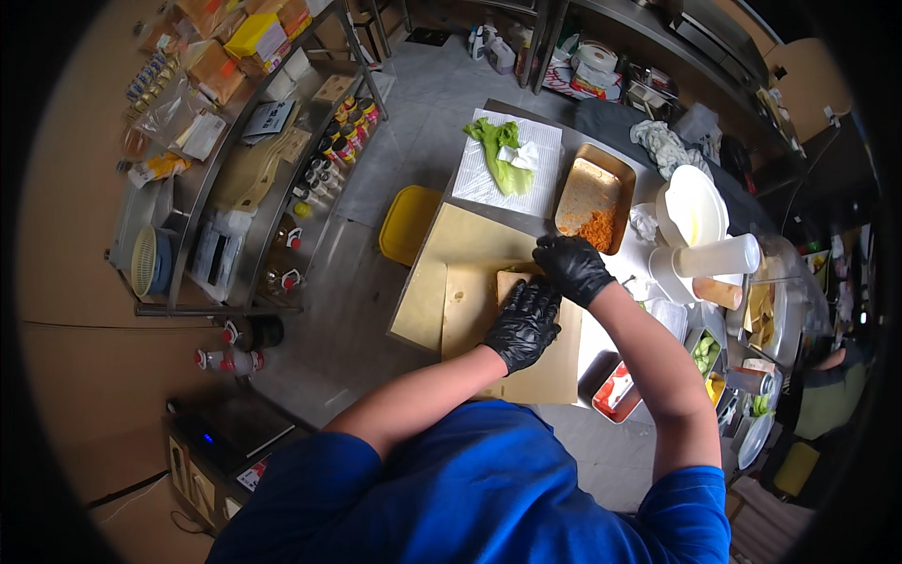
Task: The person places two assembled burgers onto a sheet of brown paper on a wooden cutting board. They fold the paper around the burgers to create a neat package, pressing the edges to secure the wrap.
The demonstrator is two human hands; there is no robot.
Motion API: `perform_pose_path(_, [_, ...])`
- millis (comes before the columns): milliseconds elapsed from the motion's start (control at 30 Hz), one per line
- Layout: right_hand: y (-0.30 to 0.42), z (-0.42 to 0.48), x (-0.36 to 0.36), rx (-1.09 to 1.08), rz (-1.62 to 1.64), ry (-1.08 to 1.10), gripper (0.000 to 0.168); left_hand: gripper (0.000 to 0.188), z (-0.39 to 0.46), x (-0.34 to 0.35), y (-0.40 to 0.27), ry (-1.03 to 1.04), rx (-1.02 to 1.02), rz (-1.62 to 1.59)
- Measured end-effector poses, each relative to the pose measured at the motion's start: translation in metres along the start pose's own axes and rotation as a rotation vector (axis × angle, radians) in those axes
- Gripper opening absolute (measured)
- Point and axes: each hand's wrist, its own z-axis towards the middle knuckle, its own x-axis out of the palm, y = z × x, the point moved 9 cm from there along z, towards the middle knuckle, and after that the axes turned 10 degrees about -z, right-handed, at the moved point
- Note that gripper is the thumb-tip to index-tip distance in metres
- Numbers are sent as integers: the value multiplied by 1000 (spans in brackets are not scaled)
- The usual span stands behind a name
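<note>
A sandwich (509, 283) with toasted-looking bread lies on brown wrapping paper (465, 331), a bit of green showing at its far edge. My left hand (523, 328), in a black glove, is laid over the bread with its fingers pointing away from me. Also gloved in black, my right hand (572, 271) is bent around the sandwich's far right end, beside the left fingertips. Both hands hide most of the bread, and the right fingertips are partly hidden. More brown paper (479, 229) lies underneath, reaching the table's left edge.
Beyond the paper are lettuce leaves (504, 158) on a white sheet and a metal tray (592, 180) with shredded orange food. White tubs (694, 204), a squeeze bottle (719, 255) and a container with red slices (616, 395) stand right. Shelving (211, 183) is left; another person (831, 395) is far right.
</note>
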Motion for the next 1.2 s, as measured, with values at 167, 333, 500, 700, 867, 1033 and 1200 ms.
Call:
perform_pose_path(167, [11, -34, -8, -56, 51, -79, 17, 61, -2, 1, -1, -2, 13, -11])
perform_pose_path(333, [24, -44, -22, -66, 98, -180, 24, 63, -2, 3, 1, 123, -122, -65])
perform_pose_path(500, [24, -48, -18, -58, 93, -172, 26, 66, -10, -3, -7, 35, -14, 9])
perform_pose_path(700, [28, -52, -24, -70, 93, -193, 28, 56, -31, -31, -33, 86, 185, 60])
perform_pose_path(867, [30, -57, -16, -87, 84, -187, 28, 33, -70, -28, -58, 552, 207, -125])
perform_pose_path(1033, [33, -55, -16, -96, 53, -158, 26, 40, -61, -4, -65, 687, 142, -74])
perform_pose_path(1200, [32, -54, -10, -101, 37, -175, 25, 19, -72, 52, -52, 739, 102, 349])
